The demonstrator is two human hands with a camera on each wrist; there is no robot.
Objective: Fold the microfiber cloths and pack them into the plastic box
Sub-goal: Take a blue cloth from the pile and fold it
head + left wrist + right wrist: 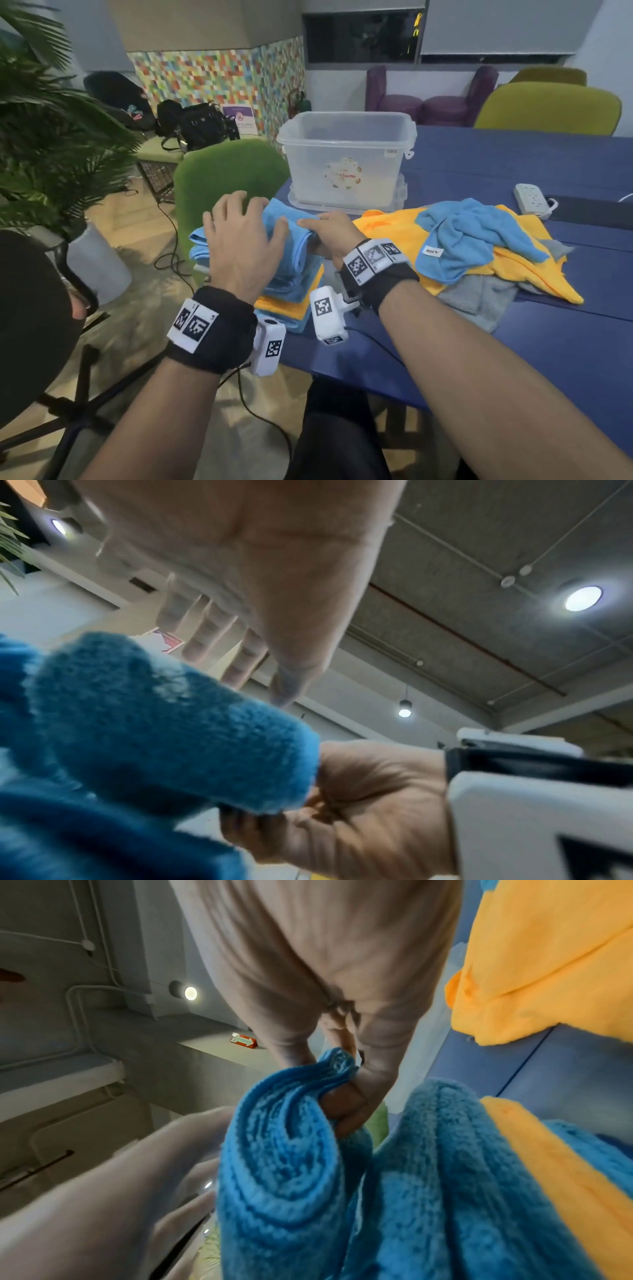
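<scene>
A folded blue cloth [287, 236] lies on top of a stack of folded blue and orange cloths [291, 301] at the table's near left corner. My left hand [246, 219] is over its left part with fingers spread and straight; the left wrist view shows the palm [257, 561] just above the blue cloth [154, 723]. My right hand [311, 224] pinches the cloth's right edge, and the right wrist view shows thumb and fingers [346, 1104] gripping the layered blue cloth [291, 1164]. The clear plastic box [346, 161] stands open behind the stack.
A loose pile of orange, blue and grey cloths [479, 246] lies to the right on the blue table [513, 342]. A white power strip [534, 200] sits farther right. A green chair [222, 171] stands beyond the table's left edge, a plant at far left.
</scene>
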